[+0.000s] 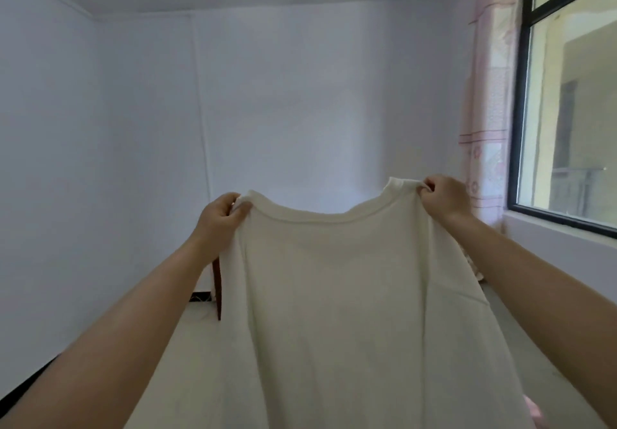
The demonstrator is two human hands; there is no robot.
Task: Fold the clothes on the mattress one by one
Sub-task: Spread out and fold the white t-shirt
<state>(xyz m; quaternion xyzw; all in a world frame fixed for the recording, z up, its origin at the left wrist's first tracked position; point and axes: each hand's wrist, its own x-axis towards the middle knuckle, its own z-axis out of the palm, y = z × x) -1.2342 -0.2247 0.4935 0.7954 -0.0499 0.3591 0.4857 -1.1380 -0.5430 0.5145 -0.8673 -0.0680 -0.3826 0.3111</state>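
A cream T-shirt (pixel 337 295) is held up in the air by its shoulders, collar uppermost. The left shoulder is pinched by the left hand (pixel 218 216), the right by the right hand (pixel 445 196), each grip closed on cloth. Its hem is cut off below. The mattress (pixel 547 362) is mostly hidden; a pink shape near the right corner is possibly another garment.

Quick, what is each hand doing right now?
Left hand: pinches one shoulder of the cream-white cotton T-shirt.
Right hand: pinches the other shoulder.
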